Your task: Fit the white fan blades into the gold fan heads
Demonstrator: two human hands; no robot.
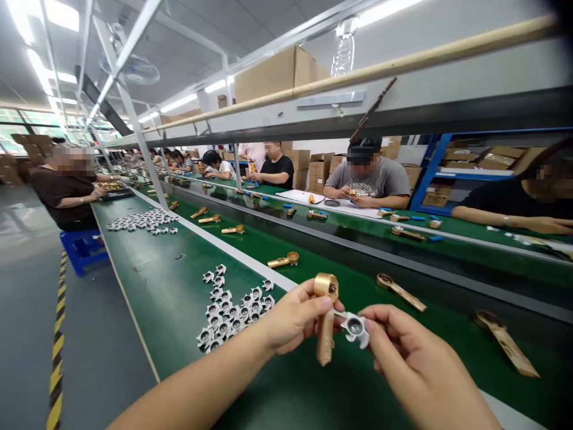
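Observation:
My left hand is closed around a gold housing with a ring-shaped head and a straight handle. The ring is at the top and the handle points down. Between the fingertips of my right hand is a small grey impeller with curved blades and a dark round centre. It is just to the right of the housing; whether the two touch I cannot tell. Many similar grey impellers lie grouped on the green bench to the left of my forearm.
More gold housings lie spaced along the green belt. A farther group of grey pieces sits up the bench. A shelf hangs overhead. One person sits at left; several others work across the line.

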